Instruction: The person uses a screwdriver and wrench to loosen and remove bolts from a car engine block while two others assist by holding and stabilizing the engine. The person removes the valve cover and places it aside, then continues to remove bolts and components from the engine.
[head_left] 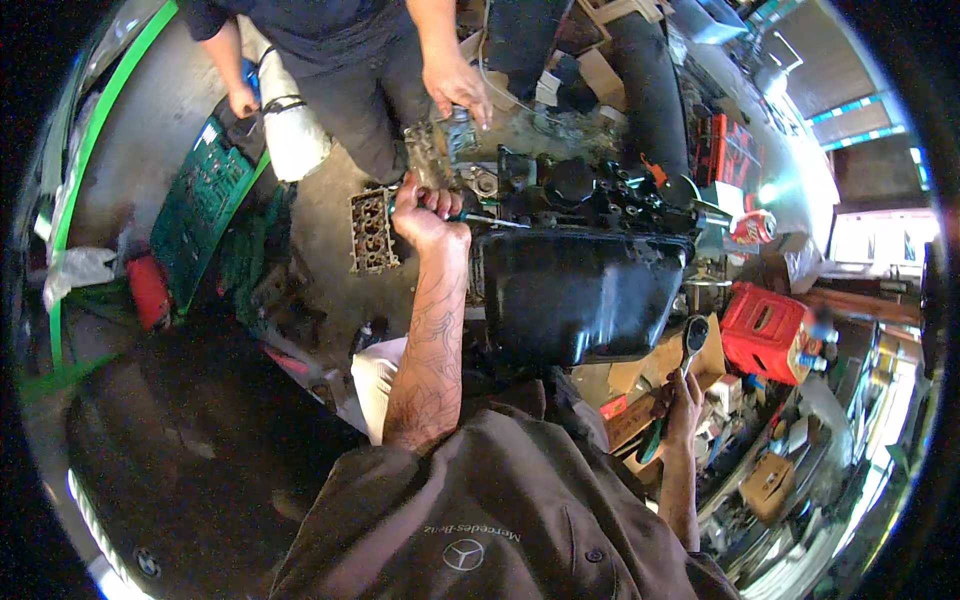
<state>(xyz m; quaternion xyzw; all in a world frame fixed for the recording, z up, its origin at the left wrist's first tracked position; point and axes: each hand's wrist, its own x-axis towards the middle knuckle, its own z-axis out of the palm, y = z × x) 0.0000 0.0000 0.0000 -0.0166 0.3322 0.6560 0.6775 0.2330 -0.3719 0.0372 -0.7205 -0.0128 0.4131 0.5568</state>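
Observation:
My left hand (430,214) is closed around the handle of a screwdriver (497,222). The screwdriver's shaft points right, and its tip is at the edge of a black oil pan (580,295) on an engine (580,185). Whether the tip touches the seam, I cannot tell. Lower right, apart from the engine, my right hand (683,403) grips a ratchet (694,340) with its round head up; part of the handle is hidden by the fingers. A cylinder head (374,232) with a row of openings lies left of my left hand.
Across from me a person stands, one hand (455,85) over a metal part (428,150), the other beside a white container (295,130). At right are a red crate (765,333), a red can (753,227) and cardboard boxes (768,485). A green circuit-patterned panel (210,200) leans at left.

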